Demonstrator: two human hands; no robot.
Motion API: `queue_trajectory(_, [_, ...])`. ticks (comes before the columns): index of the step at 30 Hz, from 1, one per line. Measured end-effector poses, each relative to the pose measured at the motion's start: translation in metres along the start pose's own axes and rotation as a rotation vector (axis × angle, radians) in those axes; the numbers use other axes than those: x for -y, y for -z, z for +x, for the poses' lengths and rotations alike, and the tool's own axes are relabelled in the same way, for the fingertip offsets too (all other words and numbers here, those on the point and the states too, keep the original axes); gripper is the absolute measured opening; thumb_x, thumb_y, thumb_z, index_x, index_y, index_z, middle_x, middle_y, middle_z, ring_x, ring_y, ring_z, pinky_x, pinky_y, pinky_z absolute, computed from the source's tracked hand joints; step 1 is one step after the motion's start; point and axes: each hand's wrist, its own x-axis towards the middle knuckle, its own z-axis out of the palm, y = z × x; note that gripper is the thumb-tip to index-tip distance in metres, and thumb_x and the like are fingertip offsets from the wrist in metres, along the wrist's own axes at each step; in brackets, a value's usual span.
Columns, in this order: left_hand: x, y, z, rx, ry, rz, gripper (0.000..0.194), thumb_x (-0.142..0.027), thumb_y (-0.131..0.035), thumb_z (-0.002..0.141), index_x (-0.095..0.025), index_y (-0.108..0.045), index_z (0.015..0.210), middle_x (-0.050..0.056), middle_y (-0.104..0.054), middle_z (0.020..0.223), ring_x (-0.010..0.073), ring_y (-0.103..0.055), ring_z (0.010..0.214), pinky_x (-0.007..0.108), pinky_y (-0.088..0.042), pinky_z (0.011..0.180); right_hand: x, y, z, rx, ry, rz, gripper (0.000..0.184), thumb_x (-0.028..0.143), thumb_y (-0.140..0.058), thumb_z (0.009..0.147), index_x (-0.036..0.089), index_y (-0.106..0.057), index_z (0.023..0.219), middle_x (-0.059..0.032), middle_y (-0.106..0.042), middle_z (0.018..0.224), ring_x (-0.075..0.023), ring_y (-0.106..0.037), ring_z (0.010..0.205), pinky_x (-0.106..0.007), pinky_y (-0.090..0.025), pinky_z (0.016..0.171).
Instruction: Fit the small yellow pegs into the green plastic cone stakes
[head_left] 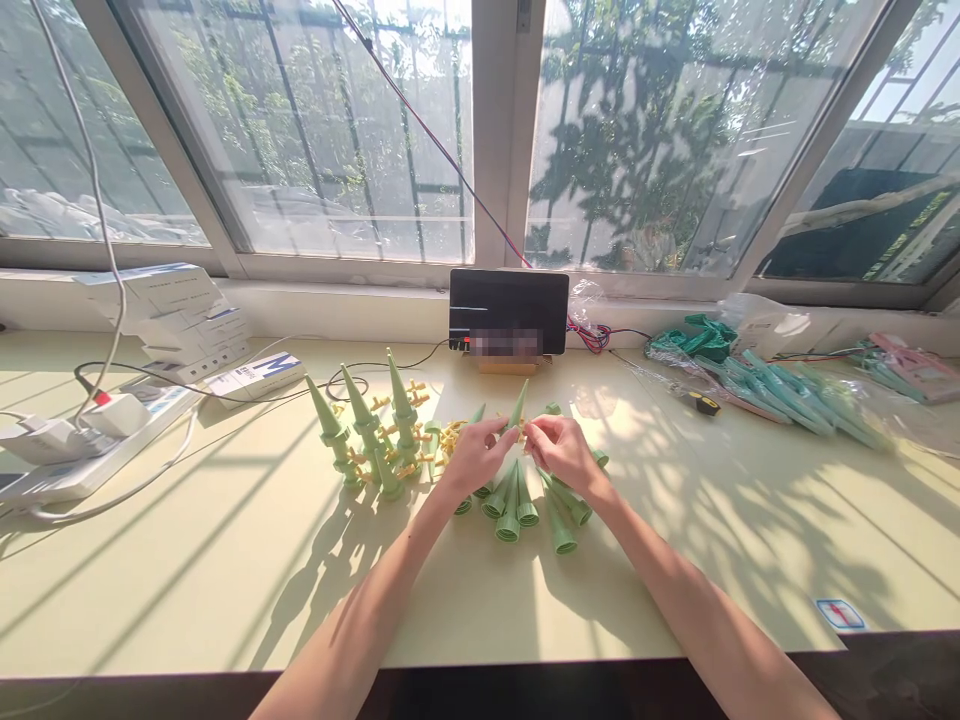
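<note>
My left hand [484,455] is closed around a pale green plastic watering spike [519,403], its pointed tip upward. Close against it, my right hand [561,450] pinches a small yellow valve [523,426] at the side of the spike; the fingers hide most of this piece. Below both hands, several loose green spikes [508,522] lie with their wide threaded ends toward me. A little pile of yellow valves [452,437] shows beside my left hand. Further left, several spikes fitted with yellow valves [365,420] stand upright, points up.
A dark screen [508,312] on a stand is at the back. White boxes [176,320] and a power strip [112,440] with cables are on the left. Bagged green parts [780,390] and a black-and-yellow object [702,403] lie right. The table's front edge is near me.
</note>
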Motion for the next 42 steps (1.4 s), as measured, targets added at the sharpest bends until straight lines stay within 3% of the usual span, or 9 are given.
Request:
queue_trajectory(4, [0.0,0.001,0.0,0.023,0.035,-0.03,0.037,-0.043,-0.05,0.092,-0.018,-0.075,0.085,-0.001,-0.059,0.066,0.0108,-0.041,0.054,0.025,-0.032,0.055,0.002,0.0,-0.002,-0.056,0.166,-0.241,0.032,0.035,-0.051,0.095,0.02,-0.057,0.068,0.0002,-0.057,0.055,-0.0133,-0.05,0.049,-0.026,-0.04,0.054])
queue_trajectory(10, [0.001,0.0,0.001,0.017,0.054,-0.056,0.04,-0.046,-0.05,0.091,-0.017,-0.077,0.088,0.0,-0.066,0.07,0.0123,-0.048,0.056,0.024,-0.035,0.056,-0.003,-0.002,0.001,-0.107,0.284,-0.358,0.03,0.03,-0.047,0.095,0.02,-0.052,0.067,-0.0004,-0.056,0.063,-0.0126,-0.044,0.055,-0.025,-0.035,0.056])
queue_trajectory(16, [0.006,-0.002,0.001,0.015,0.055,-0.058,0.039,-0.044,-0.053,0.09,-0.02,-0.078,0.107,-0.002,-0.062,0.066,0.0117,-0.045,0.054,0.024,-0.037,0.057,-0.006,-0.001,0.001,-0.112,0.283,-0.403,0.033,0.03,-0.045,0.094,0.021,-0.044,0.062,0.0007,-0.05,0.059,-0.0126,-0.041,0.056,-0.025,-0.033,0.057])
queue_trajectory(21, [0.005,0.0,0.0,0.009,0.034,-0.041,0.039,-0.043,-0.055,0.09,-0.02,-0.078,0.112,-0.003,-0.053,0.059,0.0109,-0.038,0.053,0.023,-0.035,0.055,-0.001,0.001,-0.001,-0.103,0.236,-0.385,0.033,0.029,-0.045,0.092,0.02,-0.046,0.061,0.0,-0.053,0.059,-0.0124,-0.042,0.056,-0.026,-0.032,0.056])
queue_trajectory(24, [0.005,0.001,0.001,0.003,0.009,-0.046,0.038,-0.042,-0.057,0.09,-0.021,-0.078,0.112,-0.002,-0.06,0.066,0.0107,-0.04,0.054,0.023,-0.038,0.055,0.004,0.002,-0.003,-0.099,0.2,-0.37,0.033,0.029,-0.048,0.091,0.02,-0.048,0.059,0.0005,-0.052,0.056,-0.0119,-0.041,0.054,-0.026,-0.031,0.054])
queue_trajectory(27, [0.007,0.0,0.001,-0.002,-0.008,-0.077,0.036,-0.04,-0.058,0.089,-0.022,-0.078,0.112,0.001,-0.07,0.081,0.0107,-0.046,0.057,0.022,-0.044,0.057,0.006,0.002,-0.002,-0.077,0.12,-0.282,0.034,0.032,-0.051,0.09,0.019,-0.052,0.058,0.0,-0.054,0.054,-0.0115,-0.044,0.05,-0.025,-0.033,0.052])
queue_trajectory(33, [0.01,-0.002,0.0,-0.002,0.036,-0.177,0.036,-0.042,-0.063,0.086,-0.024,-0.077,0.114,0.003,-0.073,0.094,0.0093,-0.053,0.051,0.024,-0.048,0.054,0.009,0.003,0.001,0.036,-0.11,0.134,0.037,0.045,-0.059,0.085,0.018,-0.06,0.06,0.0014,-0.052,0.048,-0.0093,-0.04,0.036,-0.024,-0.031,0.038])
queue_trajectory(38, [0.006,-0.001,-0.001,0.003,0.096,-0.219,0.04,-0.043,-0.065,0.084,-0.023,-0.076,0.117,0.002,-0.07,0.078,0.0123,-0.058,0.052,0.023,-0.044,0.049,0.007,0.005,0.002,0.068,-0.262,0.395,0.039,0.053,-0.075,0.073,0.015,-0.067,0.067,0.0002,-0.056,0.057,-0.0076,-0.041,0.042,-0.021,-0.029,0.035])
queue_trajectory(42, [0.004,-0.001,0.0,0.013,0.09,-0.225,0.041,-0.043,-0.063,0.084,-0.022,-0.075,0.118,0.001,-0.067,0.074,0.0124,-0.057,0.052,0.023,-0.041,0.048,0.004,0.004,0.002,0.074,-0.315,0.465,0.039,0.052,-0.078,0.071,0.015,-0.069,0.067,0.0018,-0.053,0.054,-0.0066,-0.039,0.043,-0.02,-0.028,0.036])
